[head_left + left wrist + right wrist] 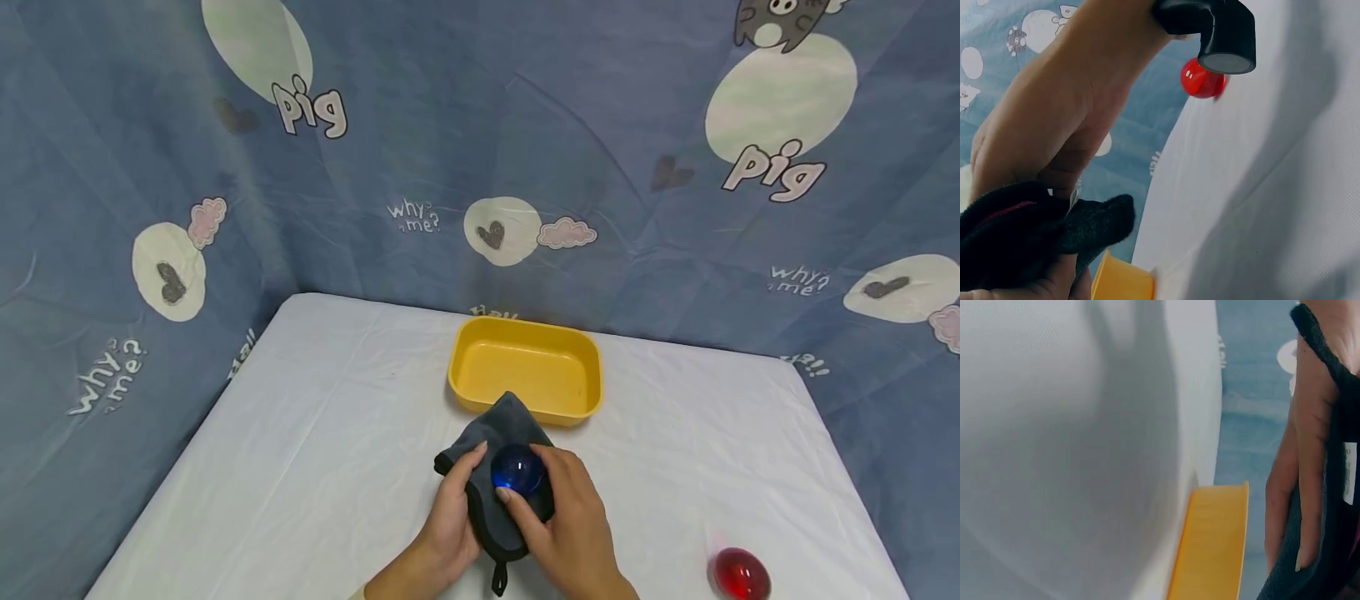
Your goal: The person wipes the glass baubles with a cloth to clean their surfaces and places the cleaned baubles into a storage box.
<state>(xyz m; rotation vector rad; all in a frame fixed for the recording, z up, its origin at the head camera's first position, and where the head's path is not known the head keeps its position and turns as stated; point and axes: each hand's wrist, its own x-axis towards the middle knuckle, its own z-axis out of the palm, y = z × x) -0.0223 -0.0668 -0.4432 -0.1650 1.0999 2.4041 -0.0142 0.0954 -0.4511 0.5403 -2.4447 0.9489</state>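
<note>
Head view: apparently wiping the blue ball [517, 469] with the dark cloth [487, 515], just before the near side of the yellow tray [528, 375]. For next move, probably needing to turn the ball gently, without dropping it. Gripping the cloth between thumb and fingers of the left hand [450, 525]; pinching the ball with the right hand [572, 518], fingers only ball-wide apart. Reaching toward the tray with wrists slanted inward.

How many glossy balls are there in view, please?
2. The blue ball is against the dark cloth; the red ball sits on the white tabletop, near the head view's bottom right. The cloth could hide another.
</note>
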